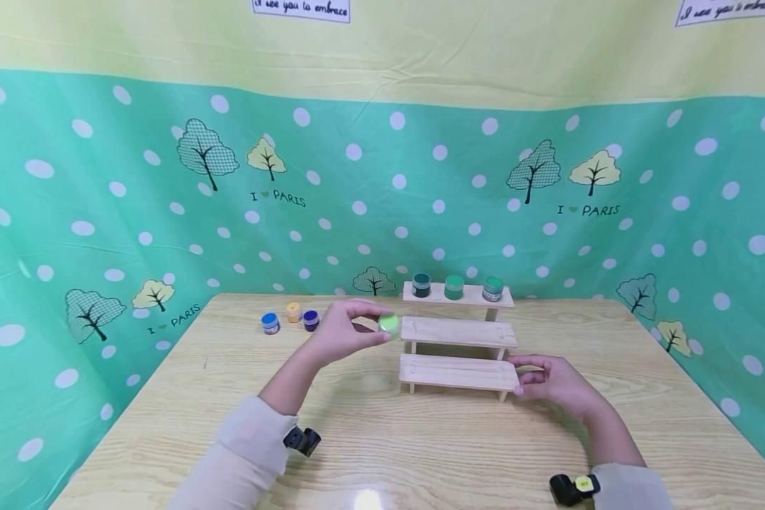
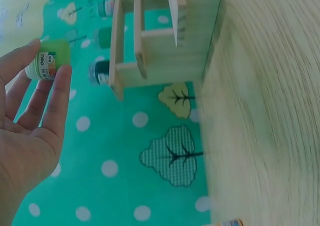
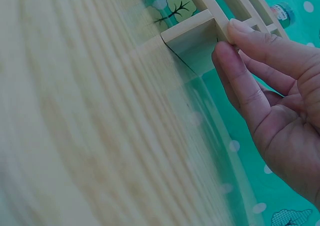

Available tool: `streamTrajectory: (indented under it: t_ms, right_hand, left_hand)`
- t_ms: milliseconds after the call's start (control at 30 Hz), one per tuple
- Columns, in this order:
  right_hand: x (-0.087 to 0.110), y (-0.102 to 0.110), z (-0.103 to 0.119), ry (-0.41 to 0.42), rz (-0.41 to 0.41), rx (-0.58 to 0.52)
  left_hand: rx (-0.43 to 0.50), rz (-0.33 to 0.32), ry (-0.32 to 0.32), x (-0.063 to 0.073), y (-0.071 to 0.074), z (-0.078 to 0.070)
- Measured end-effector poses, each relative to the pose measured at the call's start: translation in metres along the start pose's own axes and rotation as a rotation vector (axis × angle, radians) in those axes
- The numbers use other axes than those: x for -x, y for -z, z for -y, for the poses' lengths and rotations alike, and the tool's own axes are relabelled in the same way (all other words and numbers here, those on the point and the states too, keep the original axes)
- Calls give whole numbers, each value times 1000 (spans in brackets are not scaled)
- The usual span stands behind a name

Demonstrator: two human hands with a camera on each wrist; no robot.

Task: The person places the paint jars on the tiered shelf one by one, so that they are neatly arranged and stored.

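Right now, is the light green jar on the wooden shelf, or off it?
Off: the left grip pinches the jar; the left wrist view shows a gap between jar and shelf.

Stepped rack (image 1: 457,338) on table (image 1: 433,453), curtain (image 1: 382,177) behind. Three jars (image 1: 454,287) along top step (image 1: 472,300); three more jars (image 1: 270,324) on table, left of rack. My left hand (image 1: 343,331), holding a jar (image 1: 389,326), left of middle step (image 1: 459,330); my right hand (image 1: 557,386) at bottom step's (image 1: 459,371) right end.

Smooth wooden stand (image 1: 457,331) (rather matt)
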State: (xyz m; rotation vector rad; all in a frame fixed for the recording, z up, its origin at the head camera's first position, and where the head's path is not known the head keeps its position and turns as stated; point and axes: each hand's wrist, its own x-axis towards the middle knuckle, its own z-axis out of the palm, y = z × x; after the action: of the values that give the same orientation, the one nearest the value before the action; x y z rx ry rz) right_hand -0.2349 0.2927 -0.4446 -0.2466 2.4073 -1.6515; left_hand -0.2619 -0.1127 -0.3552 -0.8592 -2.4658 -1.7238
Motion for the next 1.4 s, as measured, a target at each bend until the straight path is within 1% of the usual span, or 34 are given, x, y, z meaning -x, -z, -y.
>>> streamTrajectory:
  t_ms: [33,67,433,600,800,967,1400]
  right_hand:
    - [0,0,0,0,0,-1]
    - [0,0,0,0,1,-1]
    - [0,1,-1,6,2,6]
    - [0,1,-1,8,4,0]
    - [0,0,0,4,-4,15]
    - [0,0,1,-3,-10,22]
    - [1,0,0,0,4,-2]
  left_hand:
    - [-2,7,-5,-1,-2,-1]
    - [-1,14,-19,-3,-4,2]
    - [-16,103,-94,-14,-27,-5]
    - [-14,121,-112,-17,-37,-10]
    - [-14,128,-106,-22,-46,-14]
    - [-21,133,-114,-27,-56,-18]
    - [-20,168,-109,-43,-81,-21]
